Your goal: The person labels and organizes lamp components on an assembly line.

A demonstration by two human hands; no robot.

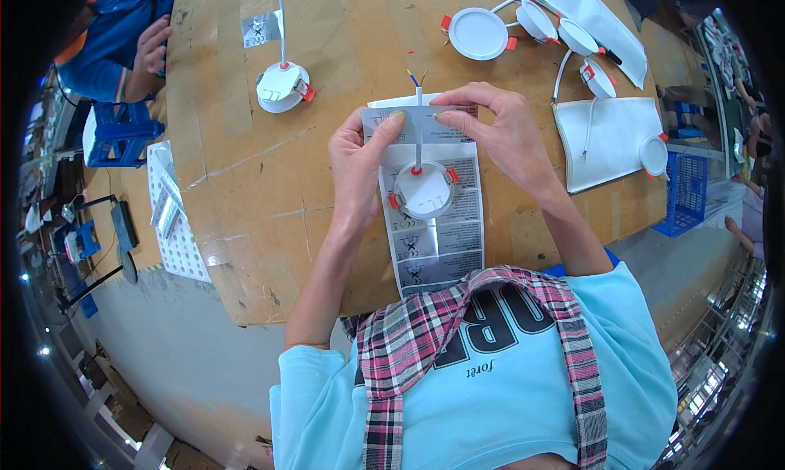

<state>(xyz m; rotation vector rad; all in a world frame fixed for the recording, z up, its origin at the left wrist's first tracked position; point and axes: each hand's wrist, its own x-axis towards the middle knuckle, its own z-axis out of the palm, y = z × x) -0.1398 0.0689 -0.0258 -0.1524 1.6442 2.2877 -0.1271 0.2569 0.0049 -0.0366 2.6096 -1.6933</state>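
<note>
Both my hands are at a silver label laid across the grey cable of a round white downlight. My left hand pinches the label's left part, thumb on top. My right hand pinches its right part, also with the thumb on top. The cable's bare coloured wire ends stick out beyond the label. With red-tipped spring clips at its sides, the downlight lies back side up on a long sheet of silver labels, which runs toward my body.
At the far left a labelled downlight lies on the brown worktable. Several downlights lie at the far right, near white sheets. A blue crate stands beyond the right edge. A co-worker's hand is at upper left.
</note>
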